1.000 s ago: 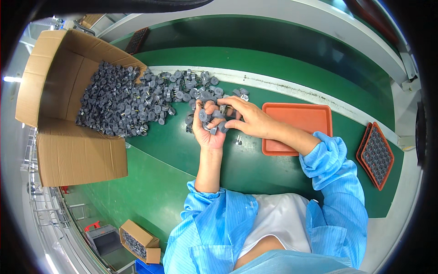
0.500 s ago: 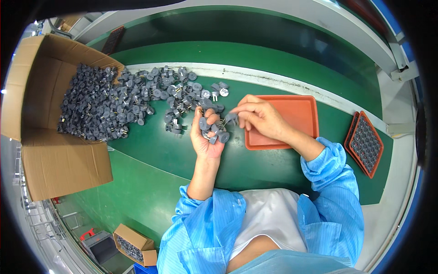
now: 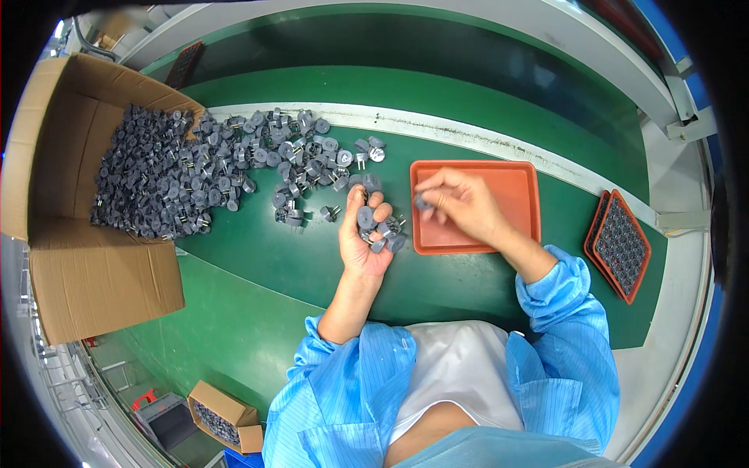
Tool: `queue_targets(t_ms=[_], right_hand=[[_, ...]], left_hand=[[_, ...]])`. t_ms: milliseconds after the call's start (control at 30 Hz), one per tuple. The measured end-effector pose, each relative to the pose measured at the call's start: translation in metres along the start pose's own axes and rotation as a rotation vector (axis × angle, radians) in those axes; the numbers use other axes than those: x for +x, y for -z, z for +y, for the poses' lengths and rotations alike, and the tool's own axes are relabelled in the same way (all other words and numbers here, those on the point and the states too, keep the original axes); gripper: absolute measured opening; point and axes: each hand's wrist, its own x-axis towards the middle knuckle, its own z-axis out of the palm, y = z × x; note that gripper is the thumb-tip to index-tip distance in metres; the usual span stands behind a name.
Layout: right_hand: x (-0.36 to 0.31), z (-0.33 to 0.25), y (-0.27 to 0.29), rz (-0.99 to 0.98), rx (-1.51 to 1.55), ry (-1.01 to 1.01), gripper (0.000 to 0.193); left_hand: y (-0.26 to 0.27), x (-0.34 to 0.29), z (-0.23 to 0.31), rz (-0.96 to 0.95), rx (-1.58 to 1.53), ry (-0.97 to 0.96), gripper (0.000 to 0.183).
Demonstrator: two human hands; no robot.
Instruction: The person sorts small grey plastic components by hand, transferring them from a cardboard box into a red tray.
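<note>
My left hand (image 3: 360, 248), palm up with its fingers curled, holds several grey round two-pin plug parts (image 3: 366, 218). To its right, my right hand (image 3: 470, 209) pinches one grey plug part (image 3: 423, 201) over the left side of an orange-red tray (image 3: 521, 222). No parts show on the visible tray floor; my right hand covers some of it. Left of my hands spreads a heap of the same grey plug parts (image 3: 175, 171), spilling from a cardboard box (image 3: 74, 156) lying on its side. A few loose ones (image 3: 331, 213) lie close to my left hand.
At the right, two orange-red trays (image 3: 647, 253) overlap, the upper one filled with rows of grey parts. A dark tray (image 3: 184, 65) lies at the back left. Below left stand a smaller cardboard box (image 3: 204, 394) of parts and a grey crate (image 3: 168, 421).
My right hand has moved right, from beside my left hand to over the tray, carrying a plug part. A loose plug part now shows on the green table left of my left hand.
</note>
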Motion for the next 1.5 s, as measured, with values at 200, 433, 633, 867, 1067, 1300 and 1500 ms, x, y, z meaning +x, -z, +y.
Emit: queue_targets(t_ms=[200,433,633,867,1067,1300,1500], right_hand=[[0.031,0.018,0.034,0.192,-0.799,0.393,0.007],[0.034,0.033,0.022,0.245,-0.993,0.597,0.009],[0.032,0.032,0.019,0.279,-1.066,0.534,0.022],[0.011,0.024,0.032,0.169,-1.03,0.443,0.03],[-0.027,0.025,0.047,0.186,-1.201,0.291,0.032],[-0.038,0.024,0.058,0.309,-1.237,0.265,0.028],[-0.04,0.022,0.061,0.324,-1.238,0.233,0.031]], left_hand=[[0.002,0.0,-0.003,0.04,-0.048,0.071,0.013],[0.008,-0.003,-0.006,0.012,0.052,0.152,0.018],[0.007,-0.007,-0.011,0.029,0.243,0.179,0.019],[0.012,-0.01,-0.012,0.032,0.275,0.22,0.018],[0.012,-0.015,-0.02,-0.034,0.345,0.279,0.016],[0.008,-0.02,-0.035,-0.157,0.666,0.188,0.022],[0.003,-0.025,-0.039,-0.17,0.922,0.142,0.024]])
